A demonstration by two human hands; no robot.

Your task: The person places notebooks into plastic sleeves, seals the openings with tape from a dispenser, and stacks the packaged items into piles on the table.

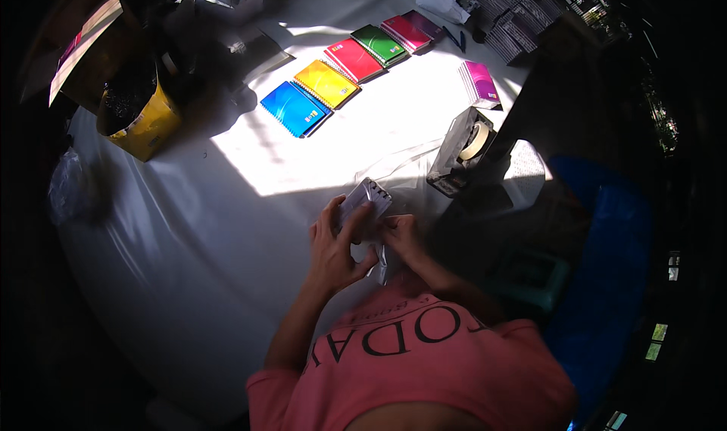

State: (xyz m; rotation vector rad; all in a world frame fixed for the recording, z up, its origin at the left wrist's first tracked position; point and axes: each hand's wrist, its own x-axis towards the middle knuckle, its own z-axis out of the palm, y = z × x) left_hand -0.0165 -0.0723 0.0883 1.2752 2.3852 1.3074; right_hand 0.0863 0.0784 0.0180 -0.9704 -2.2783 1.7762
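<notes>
A small spiral notepad (356,200) with a pale face is in my left hand (333,245), its black coil on the upper right. The fingers of that hand lie across the notepad and grip it. Close against its lower right side, my right hand (403,236) is closed, its fingertips pinched on clear plastic film. A loose flap of the film (381,263) hangs below the notepad between my hands. The exact pinch point is partly hidden by the fingers.
Beyond my hands, blue (294,109), yellow (327,83), red (354,60) and green (380,45) notebooks form a slanting row. A tape dispenser (458,155) stands right, below a purple notebook stack (480,84). At left sits a yellow container (144,132); packed stacks (515,22) lie far right.
</notes>
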